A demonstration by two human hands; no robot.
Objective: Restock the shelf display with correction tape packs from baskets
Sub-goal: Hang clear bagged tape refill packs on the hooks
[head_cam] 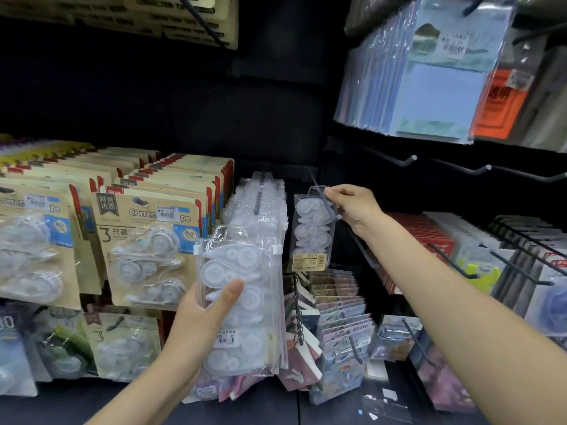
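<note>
My left hand (pixel 201 323) grips a stack of clear zip-bag correction tape packs (pixel 245 305) from below, thumb across the front pack. My right hand (pixel 352 207) pinches the top of a single clear correction tape pack (pixel 311 231) that hangs on a grey peg hook (pixel 325 200); the hook's tip shows just below my fingers. Behind the held stack, a full row of the same clear packs (pixel 260 197) hangs on the neighbouring hook.
Cardboard-backed correction tape packs (pixel 147 237) fill the hooks at left. Bare hooks (pixel 408 161) stick out at upper right under hanging blue note pads (pixel 435 87). Small notebooks and cards (pixel 337 308) crowd the hooks below, with more packs (pixel 478 259) at right.
</note>
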